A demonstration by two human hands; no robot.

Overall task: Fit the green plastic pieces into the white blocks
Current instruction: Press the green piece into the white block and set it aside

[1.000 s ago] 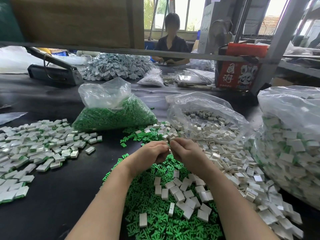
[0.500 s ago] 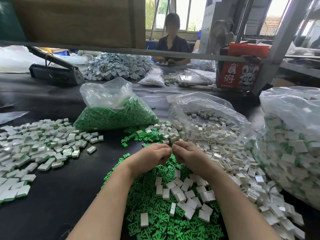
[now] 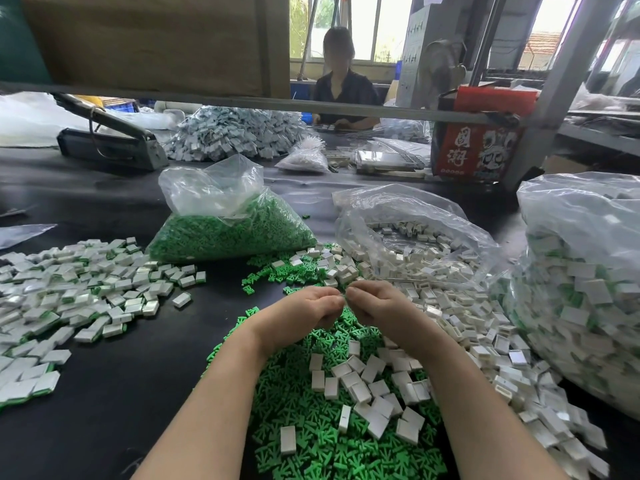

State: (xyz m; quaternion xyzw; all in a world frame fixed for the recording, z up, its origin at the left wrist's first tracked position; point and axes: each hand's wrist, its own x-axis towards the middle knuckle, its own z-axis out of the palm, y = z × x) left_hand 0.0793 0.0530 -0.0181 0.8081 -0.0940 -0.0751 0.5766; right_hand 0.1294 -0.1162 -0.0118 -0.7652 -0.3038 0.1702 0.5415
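Left hand (image 3: pixel 304 311) and right hand (image 3: pixel 375 308) are held fingertip to fingertip, curled, above green plastic pieces (image 3: pixel 304 403). What is grasped cannot be told.

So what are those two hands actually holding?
Something small is pinched between the fingertips of the left hand and right hand, but the fingers hide it; which piece cannot be told.

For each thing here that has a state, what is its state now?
left hand: fingers curled, meeting the right; held item hidden
right hand: fingers curled likewise
green pieces bag: open, part full
white blocks bag: open, spilling blocks
finished blocks: loose on the table
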